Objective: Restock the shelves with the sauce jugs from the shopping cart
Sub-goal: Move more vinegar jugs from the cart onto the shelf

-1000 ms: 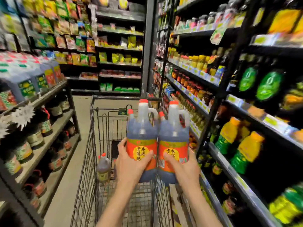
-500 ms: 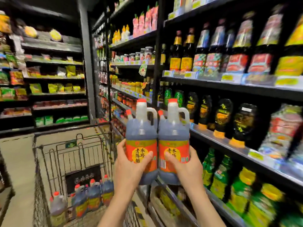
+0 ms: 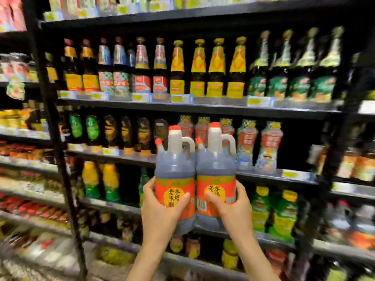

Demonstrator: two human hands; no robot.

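Note:
Two dark sauce jugs with red caps, white handles and orange labels are held side by side at chest height in front of the shelves. My left hand [image 3: 162, 211] grips the left sauce jug [image 3: 175, 169] around its lower body, thumb across the label. My right hand [image 3: 233, 209] grips the right sauce jug [image 3: 216, 169] the same way. Both jugs stand upright and touch each other. The shopping cart is out of view.
A black shelf unit [image 3: 182, 107] fills the view, packed with rows of sauce bottles on every level. A dark gap [image 3: 294, 147] shows on the middle shelf to the right of the jugs. A black upright post [image 3: 54, 138] stands at the left.
The view has swung right from the cart and aisle to face the shelves straight on. Both hands kept the same hold on the jugs, carrying them along in front of me.

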